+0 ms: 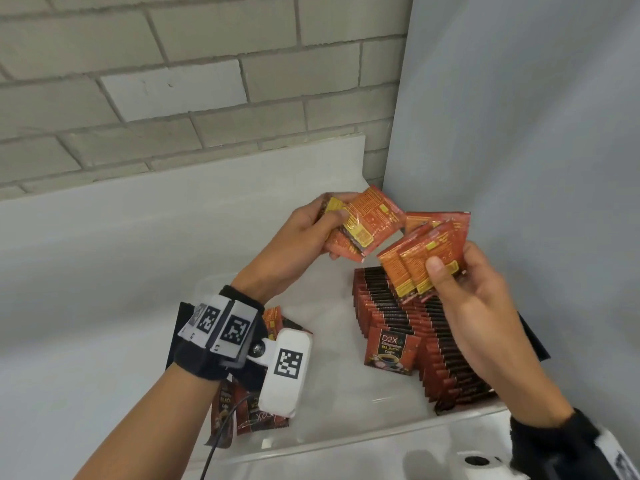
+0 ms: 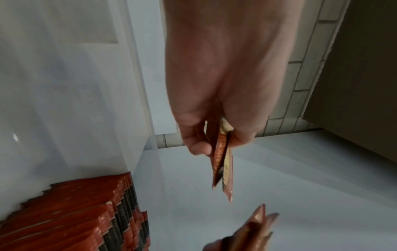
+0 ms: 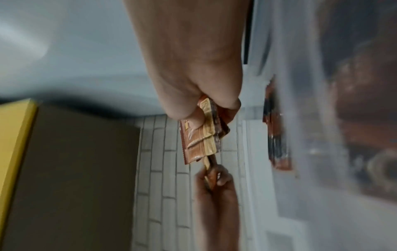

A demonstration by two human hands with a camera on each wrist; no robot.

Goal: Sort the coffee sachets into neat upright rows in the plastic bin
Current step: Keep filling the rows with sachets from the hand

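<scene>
My left hand [image 1: 313, 230] holds a small fan of orange coffee sachets [image 1: 370, 223] above the clear plastic bin [image 1: 346, 441]; the left wrist view shows those sachets [image 2: 222, 163] edge-on between thumb and fingers. To its right, my right hand [image 1: 464, 292] pinches another bunch of sachets [image 1: 422, 258], seen close in the right wrist view [image 3: 201, 132]. The two bunches are apart. Below them, upright red-and-black sachets stand in rows [image 1: 415, 337] on the bin's right side, also seen low in the left wrist view [image 2: 86, 212]. Loose sachets [image 1: 249, 407] lie at the bin's left, partly hidden by my left wrist.
The bin sits on a white counter [image 1: 86, 271] against a grey brick wall [image 1: 173, 81]. A pale panel [image 1: 536, 116] stands close on the right. A cable [image 1: 214, 448] hangs from my left wrist mount.
</scene>
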